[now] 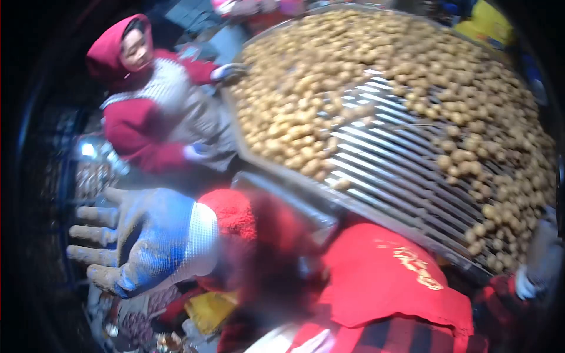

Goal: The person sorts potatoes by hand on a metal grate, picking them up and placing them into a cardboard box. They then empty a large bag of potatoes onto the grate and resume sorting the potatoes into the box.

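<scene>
Blue coating, smeared with brown dirt, is worn over the palm of the left hand (141, 241), whose fingers are spread apart and whose palm is turned toward the camera, clear of the potatoes. Its wrist is wrapped in a ribbed white cuff (202, 241), and beyond that a fluffy red sleeve (229, 213) is seen. The two hands are held well apart. At the far right edge, the right hand (542, 254) is cut off and blurred near the potatoes; whether anything is gripped by it cannot be told.

Round, tan potatoes (288, 141) are heaped across a broad table with a metal rim (282, 170), piled thickly at the left, back and right. Between the heaps, straight, shiny metal bars (382, 162) are exposed in parallel rows. Along the near side, a smooth red apron (376, 276) printed with gold marks is worn over striped dark cloth (391, 336).

At the left, another person (159, 112) is dressed in a dark red hooded top and a patterned apron, with one gloved hand (229, 72) placed at the table's edge.
</scene>
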Motion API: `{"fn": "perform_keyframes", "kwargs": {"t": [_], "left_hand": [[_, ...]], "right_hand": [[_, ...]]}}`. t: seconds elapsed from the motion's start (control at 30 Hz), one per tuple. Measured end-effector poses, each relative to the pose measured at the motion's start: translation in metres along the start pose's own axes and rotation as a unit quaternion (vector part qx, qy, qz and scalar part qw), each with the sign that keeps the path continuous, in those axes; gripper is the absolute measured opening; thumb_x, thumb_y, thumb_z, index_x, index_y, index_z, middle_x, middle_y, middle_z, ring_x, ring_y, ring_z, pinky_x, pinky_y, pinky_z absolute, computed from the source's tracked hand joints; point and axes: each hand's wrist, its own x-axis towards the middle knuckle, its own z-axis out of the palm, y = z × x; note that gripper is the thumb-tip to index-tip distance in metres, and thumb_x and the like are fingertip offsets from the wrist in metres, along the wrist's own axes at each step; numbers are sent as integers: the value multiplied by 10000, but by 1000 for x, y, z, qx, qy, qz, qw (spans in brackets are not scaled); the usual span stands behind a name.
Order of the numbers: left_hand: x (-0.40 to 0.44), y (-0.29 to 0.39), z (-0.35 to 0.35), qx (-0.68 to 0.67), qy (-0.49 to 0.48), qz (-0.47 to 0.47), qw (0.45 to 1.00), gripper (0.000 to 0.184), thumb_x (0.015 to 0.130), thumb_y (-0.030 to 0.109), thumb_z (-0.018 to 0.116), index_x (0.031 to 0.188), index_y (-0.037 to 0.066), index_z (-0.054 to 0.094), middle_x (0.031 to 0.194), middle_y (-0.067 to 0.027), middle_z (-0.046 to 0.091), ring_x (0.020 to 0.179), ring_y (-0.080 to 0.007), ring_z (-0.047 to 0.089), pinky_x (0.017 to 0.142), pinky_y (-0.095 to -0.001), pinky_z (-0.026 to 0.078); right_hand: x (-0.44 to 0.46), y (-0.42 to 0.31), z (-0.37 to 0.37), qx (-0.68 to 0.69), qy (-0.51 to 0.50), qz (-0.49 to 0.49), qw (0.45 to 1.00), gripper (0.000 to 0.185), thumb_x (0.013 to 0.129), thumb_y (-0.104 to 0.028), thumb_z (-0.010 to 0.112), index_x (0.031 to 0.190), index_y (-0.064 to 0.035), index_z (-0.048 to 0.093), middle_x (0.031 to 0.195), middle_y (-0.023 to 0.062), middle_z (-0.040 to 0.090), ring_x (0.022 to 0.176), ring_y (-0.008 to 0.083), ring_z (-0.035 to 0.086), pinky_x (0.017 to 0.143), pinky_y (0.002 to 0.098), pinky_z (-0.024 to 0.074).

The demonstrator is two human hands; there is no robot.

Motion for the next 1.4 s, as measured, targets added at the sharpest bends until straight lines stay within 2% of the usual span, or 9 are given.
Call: {"fn": "perform_keyframes", "kwargs": {"t": [0.13,0.3,0.47,0.63,0.67,0.87,1.17,1.2,1.4], "left_hand": [[-113,-42,67,-19,-91,-177,980,374,972,164,572,1330,56,591,1351,-148,571,1259,-293,521,1087,-404,378],[-296,-34,112,-17,-618,-192,762,421,869,84,584,1284,13,592,1289,-161,610,1229,-338,538,1069,-426,386],[-365,-9,135,-178,-842,-70,505,507,858,332,658,1300,96,580,1323,-198,551,1215,-380,519,1014,-500,397],[-418,10,164,-199,-824,-41,529,558,843,363,609,1355,155,538,1382,-175,505,1273,-389,474,1061,-560,349],[-424,17,174,-219,-820,-38,527,554,847,373,611,1352,159,538,1379,-175,499,1274,-394,470,1054,-567,349],[-496,35,194,-228,-802,24,551,671,738,361,731,1345,165,523,1437,-236,403,1332,-456,375,1058,-640,330],[-473,-64,229,-108,-778,6,619,328,733,244,723,1051,197,657,1281,-37,560,1323,-308,458,1088,-681,289],[-470,-76,230,-59,-773,-16,631,316,732,248,725,1037,196,662,1279,-27,566,1324,-291,460,1091,-677,290],[-422,-151,241,44,-719,25,693,539,669,137,761,1184,257,659,1288,-20,593,1304,-343,479,1097,-670,268]], "right_hand": [[-45,1,-131,-178,159,109,965,412,952,-188,629,1323,-23,564,1355,124,561,1254,262,528,1095,411,390],[-140,48,-244,-413,223,236,851,379,951,-144,644,1297,0,584,1316,129,590,1218,241,568,1078,377,420],[-206,-1,-360,-778,234,195,549,578,884,-210,722,1411,-104,509,1496,196,394,1377,370,375,1131,450,337],[-269,-8,-489,-814,247,327,413,720,905,-557,589,1508,-214,396,1517,141,404,1354,394,411,1123,522,309],[-241,4,-466,-863,148,415,249,658,924,-560,541,1498,-269,407,1533,133,389,1330,387,446,1117,591,274],[-158,93,-407,-861,116,405,285,600,919,-599,492,1399,-243,547,1560,146,327,1303,400,429,1118,649,209],[-86,231,-338,-740,94,303,593,785,811,-491,692,1471,-167,420,1539,128,321,1245,448,455,1020,586,403],[-57,234,-305,-761,73,382,519,758,805,-463,706,1448,-153,451,1530,135,334,1257,431,455,1019,572,409],[-9,240,-312,-627,-164,114,753,537,833,-321,692,1314,-106,591,1348,89,546,1112,306,543,976,478,421]]}}
